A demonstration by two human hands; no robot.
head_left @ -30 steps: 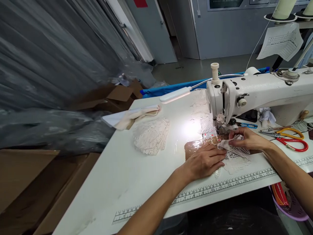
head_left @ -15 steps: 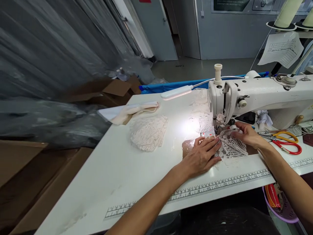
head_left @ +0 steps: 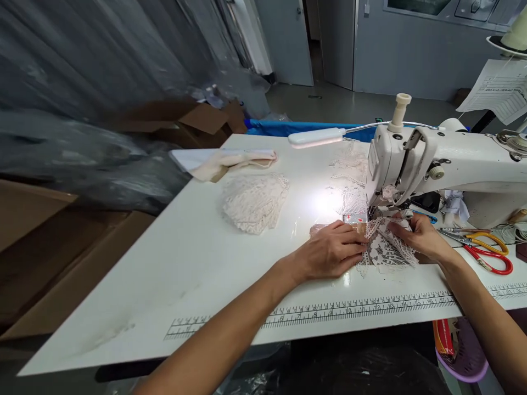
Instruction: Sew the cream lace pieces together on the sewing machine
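Note:
A piece of white lace (head_left: 387, 249) lies at the needle area of the white sewing machine (head_left: 465, 164), its near end spread over the table edge side. My left hand (head_left: 335, 252) is at the lace's left edge, fingers bent and close together with the tips on it; the thumb is mostly hidden. On the other side my right hand (head_left: 424, 236) pinches the lace between thumb and fingers, close to the presser foot, which is partly hidden. Behind the needle more lace (head_left: 349, 164) trails across the table.
A lace pile (head_left: 255, 203) and a folded cream cloth (head_left: 234, 163) lie on the white table (head_left: 206, 263). A lamp (head_left: 317, 137) shines beside the machine head. Scissors with red and orange handles (head_left: 489, 255) lie at right. Below the edge hangs a purple basket (head_left: 469, 356).
The view has swung, so the machine appears farther right. My left hand has gone from lying flat to bent fingers at the lace's edge. My right hand still grips the lace, now folded up more.

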